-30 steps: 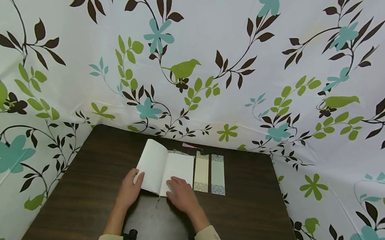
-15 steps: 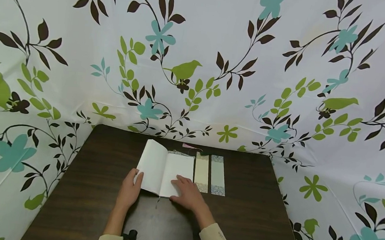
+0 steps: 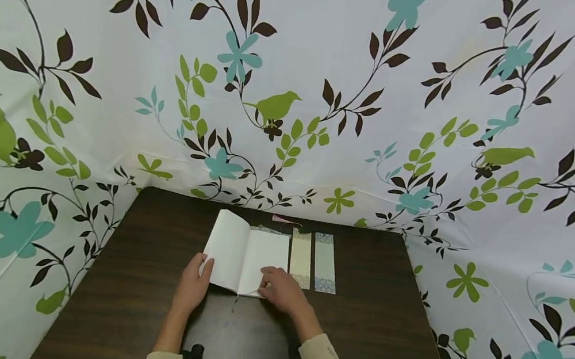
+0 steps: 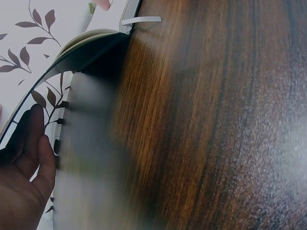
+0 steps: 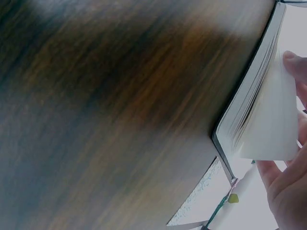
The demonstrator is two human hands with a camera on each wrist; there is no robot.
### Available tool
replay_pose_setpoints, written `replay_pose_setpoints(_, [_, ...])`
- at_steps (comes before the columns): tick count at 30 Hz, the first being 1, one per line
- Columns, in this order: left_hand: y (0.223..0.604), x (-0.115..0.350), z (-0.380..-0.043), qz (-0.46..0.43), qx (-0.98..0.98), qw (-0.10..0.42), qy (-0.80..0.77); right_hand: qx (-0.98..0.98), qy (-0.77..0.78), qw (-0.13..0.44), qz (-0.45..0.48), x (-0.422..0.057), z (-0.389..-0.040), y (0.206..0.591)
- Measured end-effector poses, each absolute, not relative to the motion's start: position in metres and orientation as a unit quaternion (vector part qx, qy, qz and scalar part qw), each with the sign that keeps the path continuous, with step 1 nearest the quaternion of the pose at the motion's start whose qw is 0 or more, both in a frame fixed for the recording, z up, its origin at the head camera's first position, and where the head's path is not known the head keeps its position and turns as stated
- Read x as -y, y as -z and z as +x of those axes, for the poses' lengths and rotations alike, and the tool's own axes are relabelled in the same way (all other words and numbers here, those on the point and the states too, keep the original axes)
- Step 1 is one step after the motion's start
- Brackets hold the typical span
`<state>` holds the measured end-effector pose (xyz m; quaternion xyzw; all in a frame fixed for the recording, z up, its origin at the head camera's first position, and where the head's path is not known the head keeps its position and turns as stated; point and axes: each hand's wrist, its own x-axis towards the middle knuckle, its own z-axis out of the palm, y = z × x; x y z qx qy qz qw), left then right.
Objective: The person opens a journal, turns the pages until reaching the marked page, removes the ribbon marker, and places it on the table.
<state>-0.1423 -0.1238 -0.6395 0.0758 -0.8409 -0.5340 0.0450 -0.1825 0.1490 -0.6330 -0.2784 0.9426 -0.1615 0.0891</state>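
Note:
A notebook [image 3: 226, 249] with blank white pages lies open on the dark table, its left side raised at a tilt. My left hand [image 3: 193, 286] grips the left edge, thumb on the page side; in the left wrist view, fingers [image 4: 34, 134] lie behind the dark cover [image 4: 91, 60]. At the lower part of the right-hand page, my right hand [image 3: 282, 290] pinches a page [image 5: 273, 115], with the thumb [image 5: 296, 66] on one side and fingers on the other. That page stands lifted from the stack beneath. A thin ribbon marker [image 4: 141, 20] hangs from the notebook's spine.
Right of the notebook lie a cream bookmark [image 3: 301, 259] and a pale blue-green bookmark [image 3: 325, 264], both with patterned ends. A pink tassel [image 3: 279, 219] rests behind them. Past the table's [image 3: 367, 326] back edge hangs a leaf-patterned curtain [image 3: 296, 88].
My right hand has slid rightward across the right page toward its lower edge, and its fingers have curled in to pinch a page. The left hand keeps its grip.

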Motion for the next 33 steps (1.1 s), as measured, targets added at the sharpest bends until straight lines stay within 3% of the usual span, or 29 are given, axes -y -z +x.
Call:
replay_pose_setpoints(16, [0.64,0.122,-0.14,0.08,0.842,0.045,0.532,-0.953,0.116,0.004,-0.28,-0.153,-0.17,0.633])
replay_pose_setpoints(25, [0.642,0.123,-0.14,0.082,0.835,0.025,0.544,-0.961,0.225,-0.103,-0.127,-0.153,-0.174,0.641])
replay_pose_setpoints(29, [0.641,0.124,-0.139,0.082,0.837,0.02,0.541,-0.939,0.325,-0.081,-0.077,-0.144,-0.172,0.645])
replay_pose_setpoints(33, [0.639,0.124,-0.137,0.079,0.839,0.025,0.538,-0.92,0.377,-0.044,-0.094,-0.13,-0.167,0.647])
